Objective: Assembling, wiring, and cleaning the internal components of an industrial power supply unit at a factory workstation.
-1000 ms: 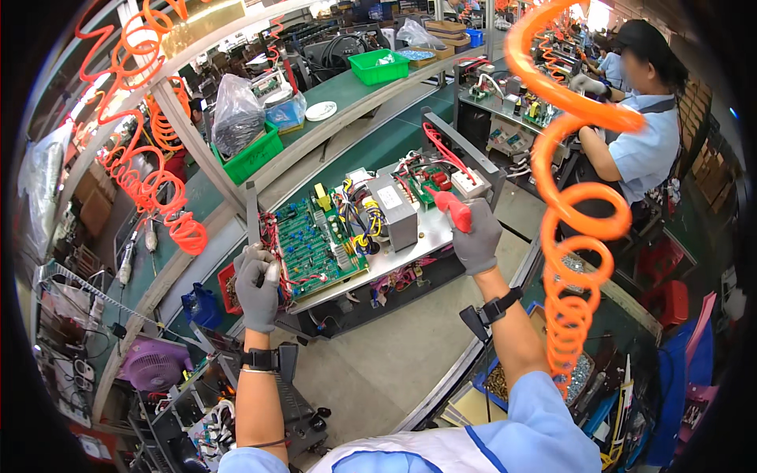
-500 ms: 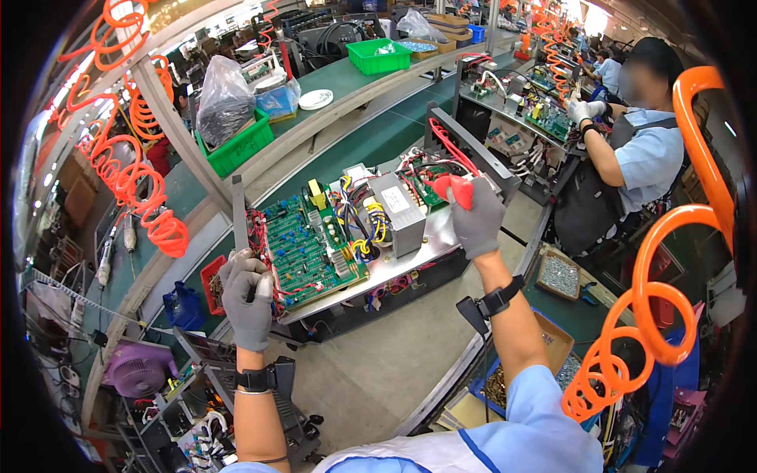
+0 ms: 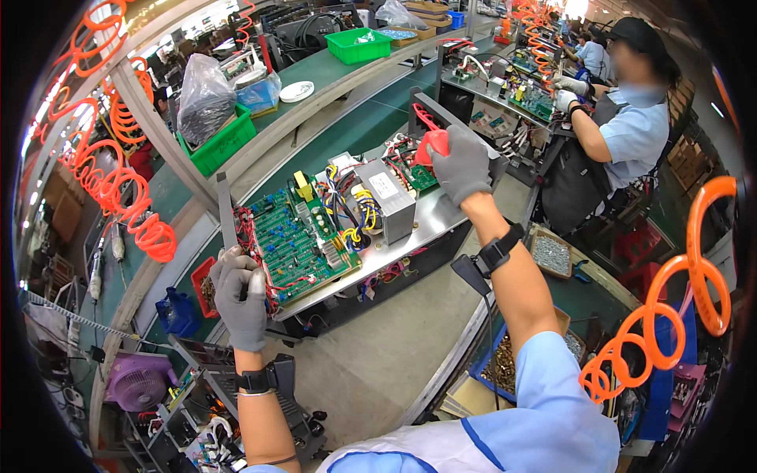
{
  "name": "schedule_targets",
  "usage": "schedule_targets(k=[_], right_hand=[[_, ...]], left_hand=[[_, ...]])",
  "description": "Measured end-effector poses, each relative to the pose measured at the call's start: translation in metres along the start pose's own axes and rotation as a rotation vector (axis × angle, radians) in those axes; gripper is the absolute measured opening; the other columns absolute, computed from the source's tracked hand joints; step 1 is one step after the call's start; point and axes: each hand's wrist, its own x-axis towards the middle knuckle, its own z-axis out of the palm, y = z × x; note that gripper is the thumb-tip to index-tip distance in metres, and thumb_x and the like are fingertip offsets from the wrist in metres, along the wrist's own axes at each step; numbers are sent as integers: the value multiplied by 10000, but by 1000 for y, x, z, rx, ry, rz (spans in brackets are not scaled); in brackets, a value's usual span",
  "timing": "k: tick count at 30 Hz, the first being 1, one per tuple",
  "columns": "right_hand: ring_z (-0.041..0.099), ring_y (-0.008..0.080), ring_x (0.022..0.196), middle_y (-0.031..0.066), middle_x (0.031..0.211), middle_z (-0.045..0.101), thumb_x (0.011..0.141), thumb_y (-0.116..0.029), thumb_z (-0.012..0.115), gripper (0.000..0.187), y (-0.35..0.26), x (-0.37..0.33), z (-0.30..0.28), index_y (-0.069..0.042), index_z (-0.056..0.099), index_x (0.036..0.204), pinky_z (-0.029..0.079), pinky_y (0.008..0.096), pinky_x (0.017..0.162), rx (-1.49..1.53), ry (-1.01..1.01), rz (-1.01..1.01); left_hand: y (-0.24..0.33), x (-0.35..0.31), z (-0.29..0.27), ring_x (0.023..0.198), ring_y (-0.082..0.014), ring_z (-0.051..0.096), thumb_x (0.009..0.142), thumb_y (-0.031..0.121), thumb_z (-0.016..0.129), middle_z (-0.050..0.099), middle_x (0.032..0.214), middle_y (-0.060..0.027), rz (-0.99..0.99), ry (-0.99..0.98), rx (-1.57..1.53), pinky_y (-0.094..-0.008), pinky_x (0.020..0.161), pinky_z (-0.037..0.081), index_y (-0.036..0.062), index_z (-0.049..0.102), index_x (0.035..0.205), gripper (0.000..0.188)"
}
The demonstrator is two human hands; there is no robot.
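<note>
An open electronic unit's metal chassis [image 3: 430,217] stretches across the middle, tilted up to the right. On it sit a green circuit board [image 3: 288,248], a grey transformer [image 3: 385,201] and yellow, blue and red wires. My left hand [image 3: 240,303], in a grey glove, has its fingers curled round the chassis's left end, beside a dark upright bracket [image 3: 226,209]. My right hand [image 3: 465,165], also gloved, is closed at the far right end, by the other bracket. A bright red piece [image 3: 432,147] shows at its thumb side, near red cables; its kind is unclear.
Orange coiled air hoses [image 3: 150,229] hang at left and right. Behind runs a green-topped bench with a green bin [image 3: 359,47]. A co-worker [image 3: 639,126] handles boards at the right. Boxes of screws [image 3: 552,254] sit near my right arm; a purple fan [image 3: 140,382] stands lower left.
The view has shifted, so the unit and both hands appear slightly further left. My right hand stays at the chassis's far right end with the red piece. The left hand keeps its hold.
</note>
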Motion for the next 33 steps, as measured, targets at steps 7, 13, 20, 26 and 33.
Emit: schedule_targets(k=[7,13,20,26,33], right_hand=[[587,348,715,142,750,563,696,-187,630,212,7,-21,4,-59,492,794,473,430,618,85,66,-31],[582,350,671,140,742,558,682,-168,631,203,16,-25,10,-68,495,796,467,441,597,108,168,-74],[567,345,635,134,718,543,670,-134,633,188,20,-31,15,-67,503,789,458,429,576,114,238,-167],[564,335,626,126,716,541,652,-122,645,191,17,-40,1,-72,511,779,455,411,560,154,251,-185],[556,323,598,121,696,515,637,-79,654,218,16,-62,-8,-72,494,784,442,388,514,254,227,-337]], left_hand=[[-6,-1,-2,1003,-283,503,740,66,599,566,802,-55,15,11,-10,-451,1008,303,35,442,653,182],[-6,-1,0,1015,-281,501,739,61,598,569,804,-56,12,-2,-10,-456,1011,304,33,446,654,177],[-7,-3,-1,1057,-267,486,763,56,583,594,860,-53,26,-15,7,-382,928,342,17,496,674,131],[-9,-2,1,1051,-271,486,762,50,580,592,857,-57,32,-5,20,-391,933,345,16,489,667,137],[-5,-1,-3,1027,-284,499,747,82,592,576,816,-58,-3,10,-8,-463,1015,301,33,458,653,170]])
